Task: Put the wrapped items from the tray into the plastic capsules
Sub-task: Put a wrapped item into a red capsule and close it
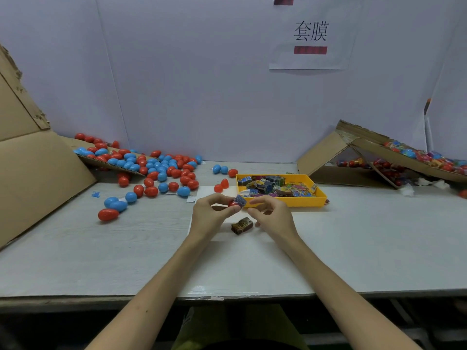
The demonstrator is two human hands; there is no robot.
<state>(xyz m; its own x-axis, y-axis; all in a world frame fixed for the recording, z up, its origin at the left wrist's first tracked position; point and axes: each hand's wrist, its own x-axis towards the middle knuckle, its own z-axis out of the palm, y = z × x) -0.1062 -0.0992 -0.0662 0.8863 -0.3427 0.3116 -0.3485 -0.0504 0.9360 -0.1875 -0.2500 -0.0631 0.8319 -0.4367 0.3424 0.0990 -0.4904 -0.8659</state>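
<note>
L hand (209,210) grips red plastic capsule half (232,203), with blue-patterned wrapped item (240,200) at its mouth. R hand (270,213) is curled beside it, can't tell if gripping. Push item in square, hold capsule steady. Yellow plastic tray (285,202) is just behind.

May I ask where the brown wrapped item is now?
Head view, centre: the brown wrapped item lies on the table between the left hand and right hand, nearer the person than the yellow tray.
</note>
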